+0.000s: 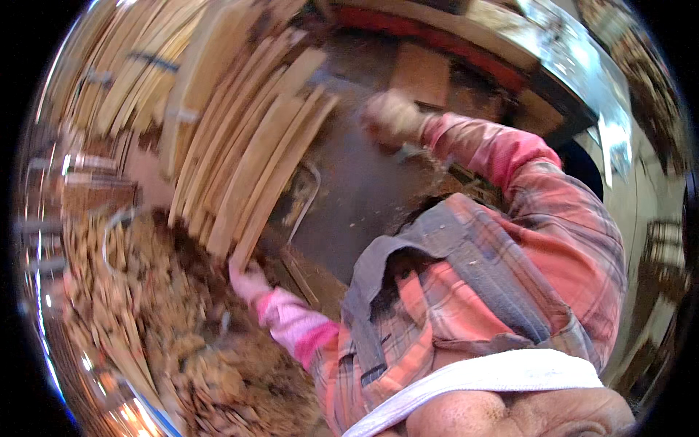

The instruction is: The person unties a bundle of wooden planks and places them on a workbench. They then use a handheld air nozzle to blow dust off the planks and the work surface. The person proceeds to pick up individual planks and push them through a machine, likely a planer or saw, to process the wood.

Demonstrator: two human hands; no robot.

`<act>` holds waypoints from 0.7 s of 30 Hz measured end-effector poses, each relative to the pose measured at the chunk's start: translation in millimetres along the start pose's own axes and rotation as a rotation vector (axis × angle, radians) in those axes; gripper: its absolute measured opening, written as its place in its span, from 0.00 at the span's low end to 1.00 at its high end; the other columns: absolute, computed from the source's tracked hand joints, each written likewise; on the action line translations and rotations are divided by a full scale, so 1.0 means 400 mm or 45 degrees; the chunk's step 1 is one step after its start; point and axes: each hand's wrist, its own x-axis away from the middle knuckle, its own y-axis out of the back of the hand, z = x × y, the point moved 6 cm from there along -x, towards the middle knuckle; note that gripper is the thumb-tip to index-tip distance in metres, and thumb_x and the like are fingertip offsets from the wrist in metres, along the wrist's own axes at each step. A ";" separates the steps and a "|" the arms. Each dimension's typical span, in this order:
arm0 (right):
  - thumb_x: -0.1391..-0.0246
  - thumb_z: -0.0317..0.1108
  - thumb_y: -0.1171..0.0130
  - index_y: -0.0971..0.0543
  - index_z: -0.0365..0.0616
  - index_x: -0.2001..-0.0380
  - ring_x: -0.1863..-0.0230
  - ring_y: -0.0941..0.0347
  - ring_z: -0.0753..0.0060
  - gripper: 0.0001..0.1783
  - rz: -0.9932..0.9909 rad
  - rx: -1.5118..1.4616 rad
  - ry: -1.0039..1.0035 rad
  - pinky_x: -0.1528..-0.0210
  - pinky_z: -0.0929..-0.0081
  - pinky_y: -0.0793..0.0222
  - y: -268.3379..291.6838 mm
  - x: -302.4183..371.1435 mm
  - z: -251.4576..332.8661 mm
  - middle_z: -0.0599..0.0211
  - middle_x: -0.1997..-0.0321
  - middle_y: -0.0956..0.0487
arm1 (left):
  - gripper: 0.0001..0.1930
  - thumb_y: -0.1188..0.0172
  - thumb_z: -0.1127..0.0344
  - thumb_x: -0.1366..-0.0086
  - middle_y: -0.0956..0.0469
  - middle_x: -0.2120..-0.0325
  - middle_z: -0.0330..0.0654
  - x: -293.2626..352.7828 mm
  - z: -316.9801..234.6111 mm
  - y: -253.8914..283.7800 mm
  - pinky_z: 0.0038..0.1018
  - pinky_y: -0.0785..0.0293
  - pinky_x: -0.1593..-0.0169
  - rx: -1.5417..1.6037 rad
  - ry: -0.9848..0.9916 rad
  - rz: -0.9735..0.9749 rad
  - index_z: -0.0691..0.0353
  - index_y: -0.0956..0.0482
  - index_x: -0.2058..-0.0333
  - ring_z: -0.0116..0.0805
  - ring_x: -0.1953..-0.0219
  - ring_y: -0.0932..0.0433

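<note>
A stack of long wooden boards (258,171) lies slanted left of the middle, side by side, with their near ends toward me. My left hand (249,282) is at the near end of the rightmost board, its fingers closed around that end. My right hand (393,120) is raised past the boards' far right side, over the dark surface (357,182). Motion blurs it, so its fingers and anything in them cannot be made out. Pink cuffs and plaid sleeves cover both of my arms.
More bundled boards (138,65) stand at the far left. A big heap of wood scraps (138,313) spreads over the near left. At the far right is a bench with a red edge (437,44), beside a shiny plastic sheet (575,65). A pale curved cord (309,200) lies right of the boards.
</note>
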 end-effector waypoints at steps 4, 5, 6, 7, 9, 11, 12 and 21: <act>0.52 0.47 0.38 0.18 0.50 0.66 0.52 0.24 0.57 0.15 0.148 0.094 0.132 0.52 0.57 0.28 0.033 0.106 0.179 0.66 0.58 0.19 | 0.21 0.36 0.55 0.38 0.23 0.63 0.44 0.082 -0.023 -0.076 0.25 0.27 0.71 0.197 0.383 0.064 0.64 0.24 0.53 0.36 0.68 0.25; 0.51 0.46 0.39 0.18 0.50 0.66 0.53 0.24 0.57 0.14 0.160 0.089 0.096 0.53 0.57 0.28 0.039 0.118 0.181 0.65 0.58 0.19 | 0.19 0.38 0.58 0.37 0.22 0.64 0.44 0.102 -0.028 -0.124 0.28 0.26 0.72 0.210 0.447 0.151 0.65 0.24 0.52 0.37 0.70 0.24; 0.50 0.45 0.40 0.18 0.50 0.65 0.53 0.23 0.57 0.13 0.181 0.090 0.078 0.54 0.56 0.28 0.037 0.127 0.182 0.65 0.58 0.19 | 0.19 0.39 0.58 0.36 0.21 0.64 0.45 0.139 -0.022 -0.169 0.28 0.25 0.72 0.260 0.427 0.204 0.65 0.25 0.52 0.38 0.69 0.23; 0.50 0.44 0.40 0.17 0.50 0.65 0.53 0.23 0.56 0.13 0.174 0.037 0.067 0.54 0.56 0.28 0.047 0.129 0.199 0.65 0.59 0.19 | 0.18 0.39 0.59 0.36 0.21 0.64 0.45 0.192 -0.023 -0.211 0.28 0.25 0.71 0.304 0.386 0.225 0.65 0.25 0.52 0.38 0.68 0.23; 0.50 0.42 0.40 0.17 0.50 0.65 0.54 0.23 0.56 0.12 0.171 -0.059 0.055 0.53 0.55 0.28 0.083 0.144 0.225 0.65 0.59 0.19 | 0.17 0.40 0.61 0.35 0.21 0.63 0.46 0.283 0.009 -0.311 0.29 0.24 0.70 0.374 0.426 0.225 0.65 0.25 0.52 0.38 0.68 0.22; 0.51 0.44 0.40 0.17 0.46 0.68 0.56 0.22 0.52 0.14 0.047 -0.146 0.121 0.56 0.53 0.27 0.077 0.134 0.227 0.60 0.61 0.18 | 0.16 0.41 0.63 0.34 0.20 0.62 0.47 0.272 0.085 -0.366 0.30 0.23 0.68 0.383 0.544 0.300 0.66 0.25 0.52 0.39 0.67 0.21; 0.51 0.45 0.40 0.17 0.44 0.69 0.56 0.22 0.50 0.16 -0.016 -0.190 0.156 0.57 0.52 0.27 0.074 0.128 0.231 0.57 0.63 0.18 | 0.16 0.42 0.63 0.34 0.20 0.61 0.47 0.246 0.137 -0.367 0.31 0.22 0.67 0.369 0.590 0.392 0.66 0.26 0.51 0.39 0.66 0.21; 0.54 0.43 0.38 0.18 0.49 0.69 0.56 0.22 0.52 0.11 -0.076 -0.001 0.318 0.50 0.55 0.28 0.091 0.045 0.245 0.61 0.61 0.19 | 0.11 0.49 0.76 0.34 0.22 0.70 0.46 0.412 0.196 -0.574 0.31 0.20 0.71 -0.685 0.200 1.050 0.62 0.22 0.55 0.33 0.74 0.20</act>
